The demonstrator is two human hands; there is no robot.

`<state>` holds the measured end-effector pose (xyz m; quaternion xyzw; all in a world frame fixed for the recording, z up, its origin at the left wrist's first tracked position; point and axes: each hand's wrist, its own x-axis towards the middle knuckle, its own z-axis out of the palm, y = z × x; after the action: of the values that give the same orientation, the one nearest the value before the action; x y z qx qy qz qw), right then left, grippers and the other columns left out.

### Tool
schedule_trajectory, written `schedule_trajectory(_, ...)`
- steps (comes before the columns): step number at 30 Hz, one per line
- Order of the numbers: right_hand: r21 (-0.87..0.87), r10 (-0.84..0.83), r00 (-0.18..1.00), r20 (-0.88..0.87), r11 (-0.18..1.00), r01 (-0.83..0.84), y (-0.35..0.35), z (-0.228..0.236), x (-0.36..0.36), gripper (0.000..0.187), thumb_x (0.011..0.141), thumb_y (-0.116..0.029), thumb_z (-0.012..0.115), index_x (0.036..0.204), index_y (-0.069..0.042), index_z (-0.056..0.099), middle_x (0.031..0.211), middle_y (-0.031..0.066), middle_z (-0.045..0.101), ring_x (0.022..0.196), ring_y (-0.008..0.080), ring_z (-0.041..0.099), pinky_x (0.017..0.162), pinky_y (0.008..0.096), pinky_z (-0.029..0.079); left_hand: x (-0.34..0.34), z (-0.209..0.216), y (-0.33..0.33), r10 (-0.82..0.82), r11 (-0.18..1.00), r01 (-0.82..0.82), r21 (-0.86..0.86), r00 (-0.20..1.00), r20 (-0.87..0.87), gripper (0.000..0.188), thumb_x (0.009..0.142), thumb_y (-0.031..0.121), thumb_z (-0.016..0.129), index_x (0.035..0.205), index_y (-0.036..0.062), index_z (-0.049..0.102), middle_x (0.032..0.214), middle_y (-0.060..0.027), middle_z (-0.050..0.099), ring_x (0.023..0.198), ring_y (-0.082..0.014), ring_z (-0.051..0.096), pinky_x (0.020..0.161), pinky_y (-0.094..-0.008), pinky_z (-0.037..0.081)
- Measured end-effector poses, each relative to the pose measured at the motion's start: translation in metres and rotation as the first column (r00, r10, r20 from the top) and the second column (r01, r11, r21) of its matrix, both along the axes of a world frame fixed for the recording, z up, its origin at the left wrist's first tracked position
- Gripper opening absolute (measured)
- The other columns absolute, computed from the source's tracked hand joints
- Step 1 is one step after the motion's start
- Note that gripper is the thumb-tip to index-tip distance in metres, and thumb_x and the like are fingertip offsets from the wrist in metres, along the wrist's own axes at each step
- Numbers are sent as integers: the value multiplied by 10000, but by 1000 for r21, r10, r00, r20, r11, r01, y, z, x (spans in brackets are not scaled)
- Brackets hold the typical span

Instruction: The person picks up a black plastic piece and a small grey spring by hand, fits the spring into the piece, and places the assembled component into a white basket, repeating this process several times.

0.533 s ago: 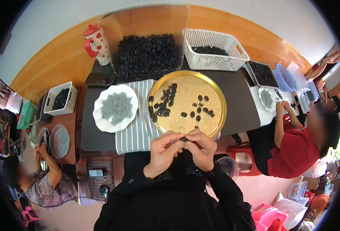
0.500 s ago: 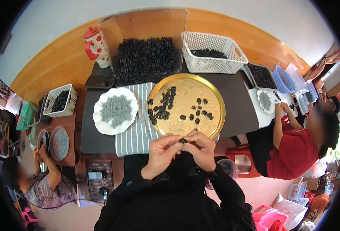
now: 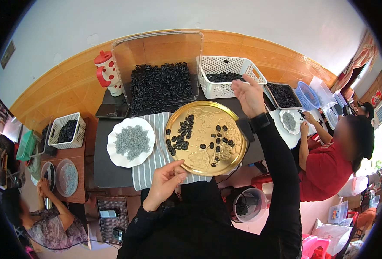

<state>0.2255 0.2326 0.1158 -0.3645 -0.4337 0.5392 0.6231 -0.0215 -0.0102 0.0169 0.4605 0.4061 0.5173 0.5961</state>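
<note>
My right hand (image 3: 249, 97) reaches out over the front right part of the white perforated basket (image 3: 214, 88), fingers stretched out and apart. Small black pieces (image 3: 224, 77) lie inside that basket. My left hand (image 3: 164, 184) hovers at the near left rim of the round gold tray (image 3: 195, 151), its index finger extended and thumb apart, with nothing visible between them. Small black oval pieces (image 3: 185, 125) are scattered on the tray, a denser group on the left and a looser one on the right. A white scalloped plate (image 3: 114, 160) heaped with small grey pieces (image 3: 132, 141) stands left of the tray.
A clear bin (image 3: 158, 49) full of black ring-like pieces stands at the back, beside a red-and-white tumbler (image 3: 109, 75). A striped cloth (image 3: 143, 178) lies under plate and tray. Co-workers sit left (image 3: 57, 224) and right (image 3: 329, 159). A clear bucket (image 3: 256, 207) is on the floor.
Both hands were together at the tray's near edge around a small dark piece. The right has swung up to the basket and opened; the left has shifted left and opened. The view has tilted upward.
</note>
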Motion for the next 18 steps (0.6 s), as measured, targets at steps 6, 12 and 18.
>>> schedule_trajectory(6, 309, 652, 698, -297, 757, -576, -65, 0, 8, 457, 988, -425, 372, 988, -15, 575, 890, 200, 602, 562, 154, 501, 589, 262, 431, -10, -6, 4, 83, 995, -81, -58, 996, 34, 367, 864, -37, 587, 1229, -22, 544, 880, -39, 624, 735, -74, 558, 666, -217, 470)
schedule_trajectory(12, 2, 357, 393, 848, 738, -674, -76, -11, 4, 123, 837, -111, 574, 884, -12, 629, 789, 141, 607, 614, 244, 584, 588, 335, 469, -7, -9, 6, 29, 998, -26, -59, 999, 43, 328, 869, -19, 597, 1196, -13, 570, 861, -31, 615, 721, -71, 546, 652, -213, 462)
schedule_trajectory(18, 100, -170, -69, 983, 810, -579, -67, -64, 9, 85, 734, -79, 617, 775, -4, 610, 777, 185, 588, 737, 365, 607, 647, 454, 477, -7, -10, 4, 21, 999, -21, -50, 1000, 2, 306, 869, -14, 603, 1174, -20, 578, 837, -23, 610, 712, -62, 543, 644, -205, 459)
